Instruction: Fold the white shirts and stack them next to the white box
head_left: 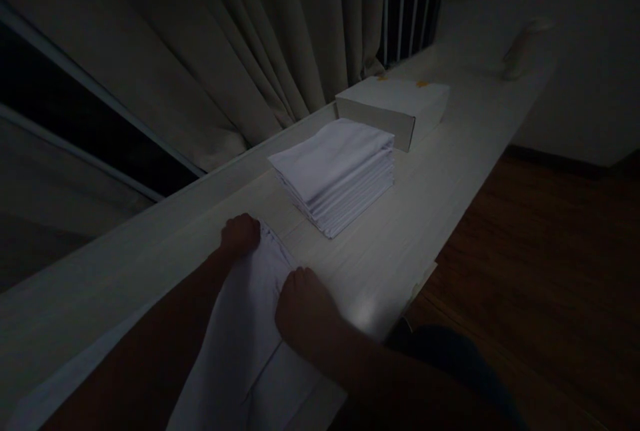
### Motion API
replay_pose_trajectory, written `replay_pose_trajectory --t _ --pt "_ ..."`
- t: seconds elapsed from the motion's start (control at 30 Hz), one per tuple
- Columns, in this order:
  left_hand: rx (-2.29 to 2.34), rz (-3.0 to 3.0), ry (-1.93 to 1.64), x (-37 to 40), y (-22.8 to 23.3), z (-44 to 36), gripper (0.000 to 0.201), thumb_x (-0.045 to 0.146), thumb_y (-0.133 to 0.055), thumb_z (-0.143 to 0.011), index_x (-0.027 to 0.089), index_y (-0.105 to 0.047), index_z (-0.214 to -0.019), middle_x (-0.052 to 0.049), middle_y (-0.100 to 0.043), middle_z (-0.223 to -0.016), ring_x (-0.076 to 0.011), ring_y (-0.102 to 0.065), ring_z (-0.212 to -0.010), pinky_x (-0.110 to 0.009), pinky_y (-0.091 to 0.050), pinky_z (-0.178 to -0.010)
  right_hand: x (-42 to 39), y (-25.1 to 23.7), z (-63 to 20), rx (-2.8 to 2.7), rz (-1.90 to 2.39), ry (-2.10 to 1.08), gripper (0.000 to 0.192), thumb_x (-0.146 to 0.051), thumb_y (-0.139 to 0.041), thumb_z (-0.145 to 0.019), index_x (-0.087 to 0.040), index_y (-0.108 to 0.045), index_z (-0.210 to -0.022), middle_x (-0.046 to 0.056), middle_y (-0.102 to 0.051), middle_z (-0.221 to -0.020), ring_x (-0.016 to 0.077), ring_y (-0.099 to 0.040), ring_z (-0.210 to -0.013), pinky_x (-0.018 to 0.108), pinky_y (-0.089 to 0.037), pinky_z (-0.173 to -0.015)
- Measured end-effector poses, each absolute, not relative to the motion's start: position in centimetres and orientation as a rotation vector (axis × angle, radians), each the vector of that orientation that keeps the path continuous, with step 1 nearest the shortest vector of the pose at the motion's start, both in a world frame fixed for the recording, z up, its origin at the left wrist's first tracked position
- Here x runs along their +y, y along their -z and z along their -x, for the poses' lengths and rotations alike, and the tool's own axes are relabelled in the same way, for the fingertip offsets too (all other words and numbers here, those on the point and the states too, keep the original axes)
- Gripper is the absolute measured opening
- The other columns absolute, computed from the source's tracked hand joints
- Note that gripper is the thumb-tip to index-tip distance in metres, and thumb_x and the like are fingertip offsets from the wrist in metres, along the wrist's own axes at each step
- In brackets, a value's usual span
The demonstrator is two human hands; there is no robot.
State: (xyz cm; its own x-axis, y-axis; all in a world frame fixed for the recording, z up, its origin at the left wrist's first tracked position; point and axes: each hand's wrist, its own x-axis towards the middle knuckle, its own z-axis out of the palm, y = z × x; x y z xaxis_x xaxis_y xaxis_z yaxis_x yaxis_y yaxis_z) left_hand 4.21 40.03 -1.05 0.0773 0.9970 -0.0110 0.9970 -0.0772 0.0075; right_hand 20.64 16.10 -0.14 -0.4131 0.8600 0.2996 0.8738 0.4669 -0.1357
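A white cloth (240, 324) lies over the near part of the white bench, partly hidden under my forearms. My left hand (241, 236) is closed on its far left corner. Gripping the same cloth's far right edge, my right hand (306, 311) is closed with the knuckles up. Between the two fists the edge is bunched and slightly raised. Just beyond my hands sits a neat stack of folded white cloths (340, 167), apart from both hands. The room is dim, and my fingertips are hidden.
Behind the stack stands a white box (395, 97) with orange marks on top. A pale cylindrical object (523, 51) stands at the bench's far end. Curtains (280, 31) hang along the left side. The bench's right edge drops to a wooden floor (540, 271).
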Motion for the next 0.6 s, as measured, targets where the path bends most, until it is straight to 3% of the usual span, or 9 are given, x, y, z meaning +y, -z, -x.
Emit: replay_pose_trajectory --t 0.1,0.2,0.33,0.47,0.6 --pt "2.250 -2.319 -0.155 39.0 1.2 -4.5 0.051 0.046 -0.039 -0.089 0.001 -0.062 -0.102 -0.029 -0.060 -0.111 -0.0391 -0.055 -0.109 -0.052 -0.045 -0.086 16.1 -0.1 -20.9 -2.402 1.452 0.076 0.023 -0.018 -0.051 -0.088 -0.004 -0.068 -0.094 0.024 -0.065 -0.102 0.0321 -0.059 -0.097 0.057 -0.040 -0.094" --pt "2.209 -2.387 -0.287 38.0 0.4 -4.5 0.052 0.045 -0.033 -0.090 0.006 -0.064 -0.105 -0.021 -0.063 -0.113 -0.0329 -0.057 -0.108 -0.047 -0.044 -0.091 16.1 -0.1 -21.1 -2.388 1.399 0.123 0.024 -0.017 -0.051 -0.087 -0.003 -0.068 -0.097 0.024 -0.065 -0.105 0.0329 -0.059 -0.100 0.057 -0.039 -0.097" --pt "1.967 -2.529 -0.328 35.9 -0.1 -4.4 0.056 0.044 -0.021 -0.095 0.012 -0.059 -0.121 -0.012 -0.062 -0.125 -0.0240 -0.056 -0.116 -0.037 -0.042 -0.098 16.1 -0.5 -21.0 -2.297 1.377 0.121 0.032 -0.015 -0.047 -0.090 0.002 -0.061 -0.114 0.028 -0.059 -0.121 0.0323 -0.055 -0.113 0.053 -0.036 -0.105" --pt "1.667 -2.678 -0.206 34.3 1.7 -4.1 0.063 0.050 -0.021 -0.095 0.012 -0.044 -0.139 -0.012 -0.041 -0.149 -0.0221 -0.036 -0.138 -0.036 -0.032 -0.111 15.8 -0.5 -20.6 -2.227 1.394 0.019 0.045 -0.019 -0.043 -0.094 0.006 -0.047 -0.132 0.028 -0.049 -0.136 0.0332 -0.042 -0.131 0.049 -0.029 -0.112" --pt "1.660 -2.739 -0.117 34.7 3.7 -3.8 0.079 0.062 -0.023 -0.091 0.006 -0.029 -0.146 -0.019 -0.028 -0.154 -0.0268 -0.023 -0.144 -0.044 -0.025 -0.115 15.5 0.9 -20.2 -2.190 1.489 -0.190 0.072 -0.049 -0.049 -0.093 0.005 -0.038 -0.140 0.027 -0.034 -0.148 0.0358 -0.025 -0.140 0.050 -0.025 -0.115"
